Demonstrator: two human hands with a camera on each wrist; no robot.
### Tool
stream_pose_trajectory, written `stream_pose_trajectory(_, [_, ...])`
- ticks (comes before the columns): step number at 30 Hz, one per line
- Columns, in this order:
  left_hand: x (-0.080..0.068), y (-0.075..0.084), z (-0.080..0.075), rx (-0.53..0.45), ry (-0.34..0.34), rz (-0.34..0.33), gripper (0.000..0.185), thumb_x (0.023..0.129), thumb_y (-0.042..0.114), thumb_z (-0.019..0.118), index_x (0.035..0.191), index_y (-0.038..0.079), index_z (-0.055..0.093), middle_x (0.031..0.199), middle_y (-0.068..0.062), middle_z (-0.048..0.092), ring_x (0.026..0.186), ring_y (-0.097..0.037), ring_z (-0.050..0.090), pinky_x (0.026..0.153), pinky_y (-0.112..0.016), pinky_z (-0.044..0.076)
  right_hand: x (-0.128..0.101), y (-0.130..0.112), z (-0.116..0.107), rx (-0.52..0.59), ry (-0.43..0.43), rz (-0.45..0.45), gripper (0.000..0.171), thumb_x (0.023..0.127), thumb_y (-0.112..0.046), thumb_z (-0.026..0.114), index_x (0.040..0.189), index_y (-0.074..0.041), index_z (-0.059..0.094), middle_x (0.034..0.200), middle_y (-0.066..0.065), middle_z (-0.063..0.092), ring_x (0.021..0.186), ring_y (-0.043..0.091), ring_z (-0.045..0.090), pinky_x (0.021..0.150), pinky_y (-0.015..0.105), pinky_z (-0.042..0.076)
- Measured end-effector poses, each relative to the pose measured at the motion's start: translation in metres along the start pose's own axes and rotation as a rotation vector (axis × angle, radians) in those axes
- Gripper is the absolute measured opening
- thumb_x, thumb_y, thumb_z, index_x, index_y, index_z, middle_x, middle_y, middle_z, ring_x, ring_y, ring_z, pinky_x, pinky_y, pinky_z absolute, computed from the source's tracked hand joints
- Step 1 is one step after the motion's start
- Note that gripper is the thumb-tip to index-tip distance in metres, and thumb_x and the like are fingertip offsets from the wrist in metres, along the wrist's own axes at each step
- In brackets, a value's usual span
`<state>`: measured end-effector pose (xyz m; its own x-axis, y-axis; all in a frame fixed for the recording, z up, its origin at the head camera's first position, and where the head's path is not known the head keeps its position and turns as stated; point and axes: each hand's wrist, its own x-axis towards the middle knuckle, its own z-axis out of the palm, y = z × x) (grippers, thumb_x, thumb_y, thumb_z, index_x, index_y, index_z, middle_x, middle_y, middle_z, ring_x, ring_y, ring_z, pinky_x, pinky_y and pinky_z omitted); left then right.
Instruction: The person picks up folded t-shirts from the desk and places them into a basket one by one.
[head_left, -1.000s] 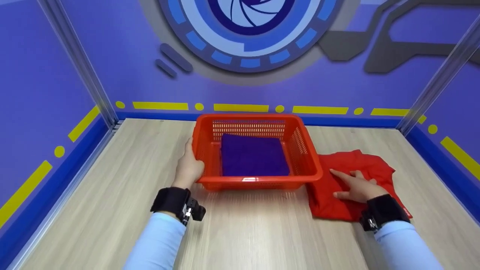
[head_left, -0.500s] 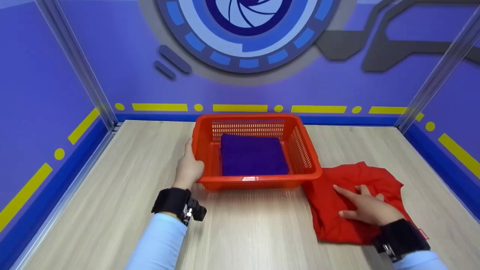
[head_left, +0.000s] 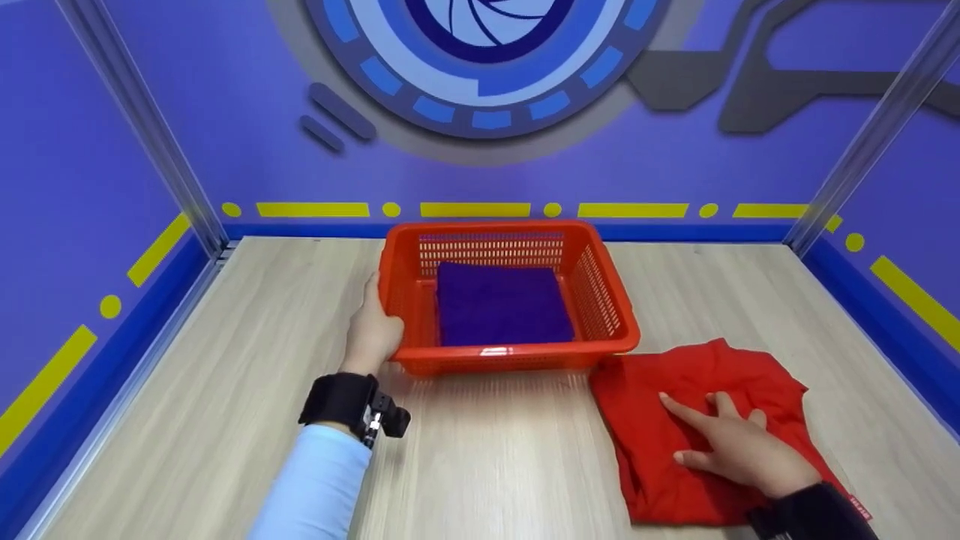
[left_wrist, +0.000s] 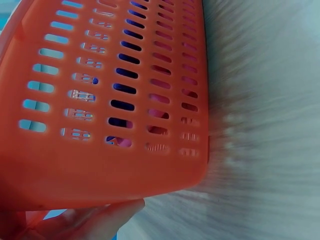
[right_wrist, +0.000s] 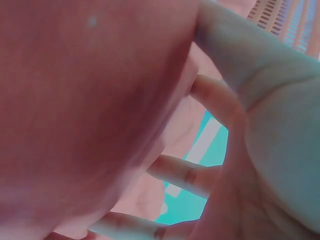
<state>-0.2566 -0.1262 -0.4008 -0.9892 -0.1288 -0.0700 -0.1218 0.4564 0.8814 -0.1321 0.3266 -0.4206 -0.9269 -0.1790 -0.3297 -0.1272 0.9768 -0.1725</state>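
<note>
Bench [head_left: 480, 450]: pale wood-grain top, boxed in by printed panels on three sides. Far panel [head_left: 480, 176] blue-violet, big round emblem [head_left: 480, 97] at top, grey shapes at right, yellow dashes [head_left: 475, 209] and dots above a darker blue base strip. Left panel [head_left: 60, 187] and right panel [head_left: 915, 202] carry the same yellow marks; metal posts [head_left: 142, 120] at both far corners.

Orange-red perforated plastic basket [head_left: 555, 350] mid-bench toward the far side, folded purple cloth [head_left: 502, 305] lying inside. Left hand [head_left: 371, 335] grips the basket's left side. Folded red cloth [head_left: 645, 427] lies flat on the bench, near right, far-left corner at the basket's near-right corner; can't tell if tucked under. Small label [head_left: 861, 507] on its right edge. Right hand [head_left: 746, 450] rests on the red cloth, fingers spread. Black wristbands [head_left: 341, 397] on both wrists, light-blue sleeve [head_left: 311, 480] on left arm.
</note>
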Motion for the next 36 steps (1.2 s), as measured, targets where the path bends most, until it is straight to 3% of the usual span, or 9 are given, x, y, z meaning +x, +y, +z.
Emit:
stream_pose_trajectory(4, [-0.001, 0.000, 0.001, 0.001, 0.005, 0.003, 0.085, 0.092, -0.008, 0.043, 0.165, 0.017, 0.006, 0.141, -0.026, 0.053, 0.117, -0.039, 0.059, 0.100, -0.050, 0.048, -0.006, -0.006, 0.004, -0.011, 0.008, -0.007, 0.085, 0.083, -0.052, 0.077, 0.154, -0.017, 0.045, 0.121, 0.032, 0.045, 0.094, 0.050, 0.055, 0.084, 0.075, 0.040])
stream_pose_trajectory(13, [-0.003, 0.000, 0.001, 0.043, 0.009, 0.012, 0.085, 0.091, -0.007, 0.042, 0.164, 0.015, 0.004, 0.132, -0.030, 0.058, 0.106, -0.040, 0.063, 0.091, -0.048, 0.051, -0.014, -0.022, 0.012, -0.032, -0.003, 0.006, 0.084, 0.083, -0.052, 0.078, 0.153, -0.018, 0.046, 0.120, 0.031, 0.045, 0.086, 0.047, 0.049, 0.080, 0.068, 0.045])
stream_pose_trajectory(17, [-0.004, 0.001, 0.001, 0.045, 0.008, 0.004, 0.085, 0.091, -0.007, 0.042, 0.165, 0.016, 0.005, 0.134, -0.030, 0.057, 0.108, -0.039, 0.062, 0.092, -0.047, 0.050, -0.014, -0.035, 0.015, -0.021, -0.018, 0.035, 0.083, 0.083, -0.051, 0.078, 0.153, -0.020, 0.046, 0.122, 0.031, 0.045, 0.084, 0.045, 0.046, 0.077, 0.064, 0.045])
stream_pose_trajectory(25, [-0.003, 0.002, 0.001, 0.047, 0.007, -0.006, 0.086, 0.091, -0.007, 0.043, 0.165, 0.017, 0.005, 0.135, -0.030, 0.056, 0.110, -0.040, 0.061, 0.095, -0.049, 0.050, -0.013, -0.065, 0.023, -0.023, -0.023, 0.034, 0.080, 0.086, -0.050, 0.076, 0.154, -0.021, 0.046, 0.131, 0.037, 0.045, 0.091, 0.057, 0.048, 0.083, 0.072, 0.045])
stream_pose_trajectory(29, [-0.002, 0.002, 0.001, 0.045, 0.004, -0.010, 0.086, 0.092, -0.006, 0.043, 0.165, 0.018, 0.004, 0.136, -0.029, 0.056, 0.109, -0.039, 0.061, 0.094, -0.048, 0.051, -0.012, -0.078, 0.026, -0.051, 0.018, -0.005, 0.075, 0.087, -0.047, 0.076, 0.152, -0.021, 0.049, 0.132, 0.040, 0.046, 0.093, 0.059, 0.049, 0.084, 0.071, 0.045])
stream_pose_trajectory(36, [-0.001, 0.000, 0.000, 0.047, 0.000, -0.006, 0.086, 0.092, -0.006, 0.043, 0.165, 0.019, 0.004, 0.135, -0.028, 0.056, 0.106, -0.038, 0.062, 0.091, -0.046, 0.052, -0.008, -0.101, 0.030, -0.056, -0.009, 0.040, 0.076, 0.087, -0.048, 0.076, 0.153, -0.024, 0.047, 0.134, 0.038, 0.044, 0.094, 0.055, 0.046, 0.076, 0.064, 0.053])
